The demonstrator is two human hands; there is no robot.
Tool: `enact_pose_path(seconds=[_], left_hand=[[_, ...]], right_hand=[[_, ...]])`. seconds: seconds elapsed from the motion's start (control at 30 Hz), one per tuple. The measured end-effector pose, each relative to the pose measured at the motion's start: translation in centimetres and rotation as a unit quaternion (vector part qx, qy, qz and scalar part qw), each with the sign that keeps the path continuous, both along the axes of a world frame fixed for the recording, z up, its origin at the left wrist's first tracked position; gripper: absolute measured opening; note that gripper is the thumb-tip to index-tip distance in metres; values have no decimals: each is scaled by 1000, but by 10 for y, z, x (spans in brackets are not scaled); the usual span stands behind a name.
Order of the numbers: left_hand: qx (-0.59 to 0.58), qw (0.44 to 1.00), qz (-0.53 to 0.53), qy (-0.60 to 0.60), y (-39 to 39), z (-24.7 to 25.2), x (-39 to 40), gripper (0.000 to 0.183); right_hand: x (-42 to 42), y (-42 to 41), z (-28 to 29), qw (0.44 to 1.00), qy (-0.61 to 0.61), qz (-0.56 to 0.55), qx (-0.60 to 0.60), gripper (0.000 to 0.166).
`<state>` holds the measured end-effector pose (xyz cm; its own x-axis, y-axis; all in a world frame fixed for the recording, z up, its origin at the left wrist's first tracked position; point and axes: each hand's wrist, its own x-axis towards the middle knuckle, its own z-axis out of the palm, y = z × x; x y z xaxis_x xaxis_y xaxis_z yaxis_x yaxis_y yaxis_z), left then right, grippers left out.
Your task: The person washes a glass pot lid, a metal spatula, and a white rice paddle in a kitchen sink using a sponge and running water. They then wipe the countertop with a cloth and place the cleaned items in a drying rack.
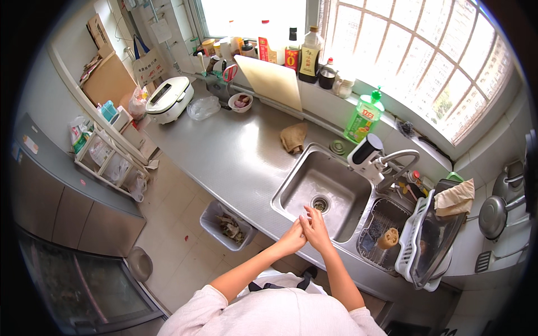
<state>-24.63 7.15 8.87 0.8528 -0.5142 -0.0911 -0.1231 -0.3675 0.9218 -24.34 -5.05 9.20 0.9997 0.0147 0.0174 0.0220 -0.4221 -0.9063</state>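
My left hand (293, 237) and my right hand (316, 229) meet over the front rim of the stainless-steel sink (304, 178). The left fingers are drawn together against the right palm, partly hidden by it. The right hand's fingers are spread a little, and I see nothing held in them. Beyond the hands, the drain strainer (320, 204) has greenish scraps in it. A white-and-black faucet attachment (365, 154) hangs over the basin's back right corner. In the smaller basin on the right, a loofah (388, 238) and a dark scourer rest on a wire rack (380, 256).
Left of the sink runs the steel counter (227, 159), with a folded brown cloth (293, 137) and a cutting board (271, 82) at the back. Green dish soap (365, 116) stands behind the sink. A white dish rack (410, 239) is at right, a waste bin (227, 227) below the counter.
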Motion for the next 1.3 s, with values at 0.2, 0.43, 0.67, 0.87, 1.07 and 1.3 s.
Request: enact_pose_path(seconds=[0.2,0.43,0.67,0.87,1.07,1.3], left_hand=[[140,988,60,-38,92,-4,19,64],[172,979,108,-13,148,-29,43,70],[281,950,131,-42,159,-35,62,80],[262,950,155,-65,172,-39,80,79],[150,958,243,17,164,-64,100,71],[207,946,250,-19,163,-91,97,66]], right_hand=[[59,71,-32,992,-9,22,-122,55],[157,77,-70,969,20,8,-248,68],[317,42,-107,923,-129,-21,-363,77],[378,61,-152,926,-130,-24,-354,67],[304,107,-148,948,-195,109,-229,55],[155,131,-125,918,-149,334,-154,40]])
